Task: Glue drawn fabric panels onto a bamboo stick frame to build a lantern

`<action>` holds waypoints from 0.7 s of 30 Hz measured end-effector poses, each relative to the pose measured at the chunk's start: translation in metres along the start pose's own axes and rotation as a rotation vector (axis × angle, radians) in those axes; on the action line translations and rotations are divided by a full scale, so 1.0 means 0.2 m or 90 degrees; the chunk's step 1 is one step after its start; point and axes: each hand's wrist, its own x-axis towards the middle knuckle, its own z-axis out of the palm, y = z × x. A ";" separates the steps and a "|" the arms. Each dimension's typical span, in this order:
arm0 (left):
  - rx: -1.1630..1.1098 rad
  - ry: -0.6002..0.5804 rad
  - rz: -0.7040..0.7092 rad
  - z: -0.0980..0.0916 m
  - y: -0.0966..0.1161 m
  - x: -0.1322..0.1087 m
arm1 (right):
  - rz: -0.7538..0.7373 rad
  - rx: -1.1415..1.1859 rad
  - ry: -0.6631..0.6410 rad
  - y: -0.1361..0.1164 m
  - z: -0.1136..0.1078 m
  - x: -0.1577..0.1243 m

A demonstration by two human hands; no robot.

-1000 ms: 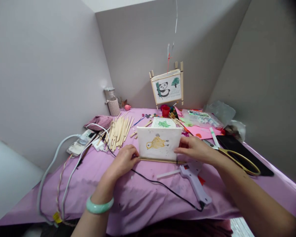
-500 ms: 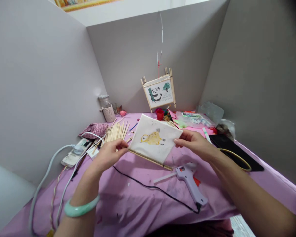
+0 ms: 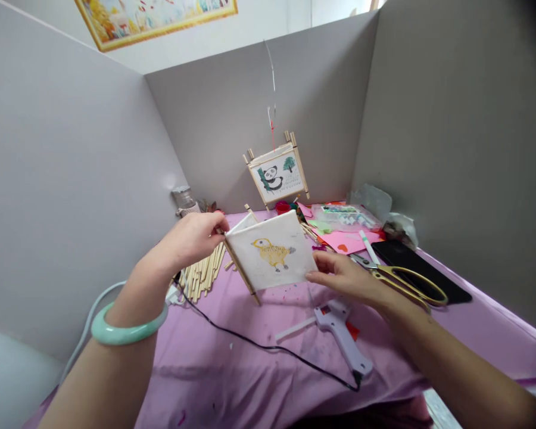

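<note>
Between my hands is a small white lantern [image 3: 277,256] with a yellow chick drawn on its front panel, the chick upright. My left hand [image 3: 185,238], with a pale green bangle on the wrist, pinches the top of the wooden stick [image 3: 242,269] along the panel's left edge. Part of a second panel shows behind it. My right hand [image 3: 343,274] grips the panel's lower right edge between thumb and fingers. Below lies a lilac glue gun [image 3: 339,333] with a glue stick in its back and a black cord. A finished-looking panda lantern [image 3: 277,177] hangs behind.
Wooden sticks [image 3: 205,271] lie in a pile at left. Gold-handled scissors [image 3: 397,280], a black phone-like slab [image 3: 455,289], a marker [image 3: 368,247] and pink paper [image 3: 346,240] are at right. A clear plastic box [image 3: 346,218] sits behind. Grey partitions [image 3: 93,149] enclose the purple-covered table.
The lantern has turned so the chick stands upright, and its stick now slants steeply at the left. My left hand has risen; my right hand moved slightly down. The view has tilted up.
</note>
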 end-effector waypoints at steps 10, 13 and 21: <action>-0.140 0.078 0.040 0.06 0.04 0.02 | -0.021 -0.198 0.009 -0.02 0.05 -0.05; -0.241 0.106 0.018 0.09 0.04 -0.01 | -0.027 -0.215 0.001 -0.02 0.05 -0.06; -0.379 0.200 -0.016 0.20 0.06 -0.05 | -0.023 -0.245 0.003 -0.04 0.05 -0.09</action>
